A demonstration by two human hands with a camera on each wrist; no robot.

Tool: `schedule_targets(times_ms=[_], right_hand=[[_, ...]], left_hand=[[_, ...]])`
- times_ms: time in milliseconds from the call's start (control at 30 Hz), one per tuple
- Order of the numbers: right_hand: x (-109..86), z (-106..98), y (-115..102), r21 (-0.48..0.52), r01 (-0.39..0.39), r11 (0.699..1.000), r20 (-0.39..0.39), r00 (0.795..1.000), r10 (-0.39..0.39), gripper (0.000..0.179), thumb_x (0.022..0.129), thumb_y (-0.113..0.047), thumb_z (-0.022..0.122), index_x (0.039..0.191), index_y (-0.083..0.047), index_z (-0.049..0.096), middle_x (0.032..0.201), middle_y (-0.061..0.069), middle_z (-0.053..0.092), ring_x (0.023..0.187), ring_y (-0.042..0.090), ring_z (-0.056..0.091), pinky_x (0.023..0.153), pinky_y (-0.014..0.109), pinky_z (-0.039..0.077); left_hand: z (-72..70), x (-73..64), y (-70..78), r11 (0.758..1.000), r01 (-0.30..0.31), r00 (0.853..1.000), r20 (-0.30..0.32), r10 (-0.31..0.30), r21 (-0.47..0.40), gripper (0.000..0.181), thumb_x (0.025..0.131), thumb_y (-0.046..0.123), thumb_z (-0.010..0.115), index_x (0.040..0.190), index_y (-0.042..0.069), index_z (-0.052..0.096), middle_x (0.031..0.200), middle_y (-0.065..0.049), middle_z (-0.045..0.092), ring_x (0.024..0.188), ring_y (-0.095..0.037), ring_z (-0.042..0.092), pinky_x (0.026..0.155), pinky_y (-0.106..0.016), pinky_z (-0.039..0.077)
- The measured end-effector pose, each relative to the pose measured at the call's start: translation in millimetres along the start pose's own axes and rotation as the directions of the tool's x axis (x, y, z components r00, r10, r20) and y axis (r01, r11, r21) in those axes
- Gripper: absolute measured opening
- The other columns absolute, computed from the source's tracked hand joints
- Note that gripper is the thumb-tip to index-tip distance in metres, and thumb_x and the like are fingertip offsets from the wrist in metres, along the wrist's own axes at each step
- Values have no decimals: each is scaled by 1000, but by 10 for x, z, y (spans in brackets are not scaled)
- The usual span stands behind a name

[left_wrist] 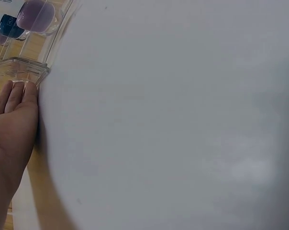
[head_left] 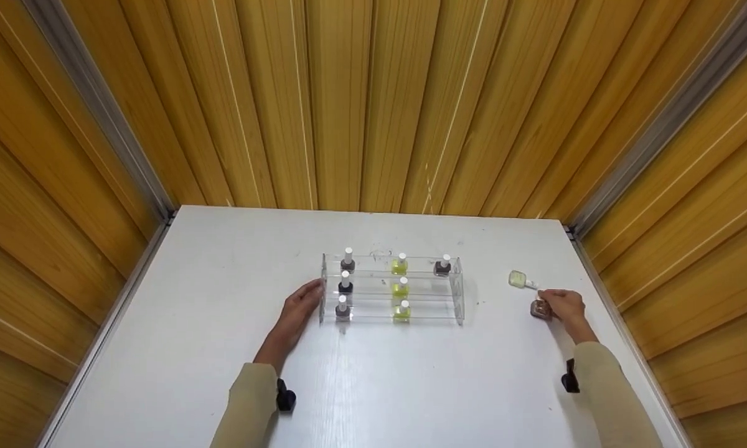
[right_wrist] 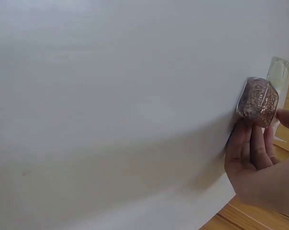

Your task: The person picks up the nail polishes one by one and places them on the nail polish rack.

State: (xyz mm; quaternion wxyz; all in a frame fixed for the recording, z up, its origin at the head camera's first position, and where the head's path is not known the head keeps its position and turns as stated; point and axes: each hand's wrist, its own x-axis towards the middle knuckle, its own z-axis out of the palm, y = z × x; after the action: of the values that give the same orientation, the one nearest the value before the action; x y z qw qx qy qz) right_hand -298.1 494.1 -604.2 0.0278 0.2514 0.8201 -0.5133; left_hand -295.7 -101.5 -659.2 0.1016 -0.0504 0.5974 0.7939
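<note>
A clear acrylic rack (head_left: 427,302) with three tiers stands on the white table. Its left column has three dark nail polish bottles (head_left: 343,311), its middle column three yellow nail polish bottles (head_left: 401,311), and one more dark bottle (head_left: 442,267) is at the top right. My left hand (head_left: 300,306) rests against the rack's left side panel, its fingers (left_wrist: 15,96) fairly straight. Far to the right, my right hand (head_left: 565,307) holds a copper-glitter nail polish bottle (right_wrist: 260,101) between thumb and fingers; its cap is hidden by the hand. A pale yellow-green bottle (head_left: 517,279) lies on its side just beyond.
The white table (head_left: 187,298) is bounded by wood-patterned walls (head_left: 348,124) at the back and sides, with metal frame posts (head_left: 109,118) in the corners. A black wrist camera (head_left: 285,396) sits at the left sleeve, another (head_left: 571,376) at the right.
</note>
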Motion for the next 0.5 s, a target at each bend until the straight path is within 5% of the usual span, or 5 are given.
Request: schedule_targets(times_ms=[167,500], right_hand=[[-44,56,-15,77,19,997,-4,1000,-18,52,101,-21,64,137,15,52,78,-17,63,70,-7,57,63,12,52],[-190,160,-161,151,105,983,-164,983,-80,44,101,-19,65,135,9,59,83,-19,63,74,-8,58,69,11,54]], left_hand=[[9,-5,5,1000,-1,1000,2,1,15,56,99,31,69,148,8,52,156,-13,50,151,-27,39,127,-39,29],[-3,-14,-10,1000,-7,1000,8,7,4,56,101,29,66,149,6,50,158,-14,47,152,-28,37,128,-40,26]])
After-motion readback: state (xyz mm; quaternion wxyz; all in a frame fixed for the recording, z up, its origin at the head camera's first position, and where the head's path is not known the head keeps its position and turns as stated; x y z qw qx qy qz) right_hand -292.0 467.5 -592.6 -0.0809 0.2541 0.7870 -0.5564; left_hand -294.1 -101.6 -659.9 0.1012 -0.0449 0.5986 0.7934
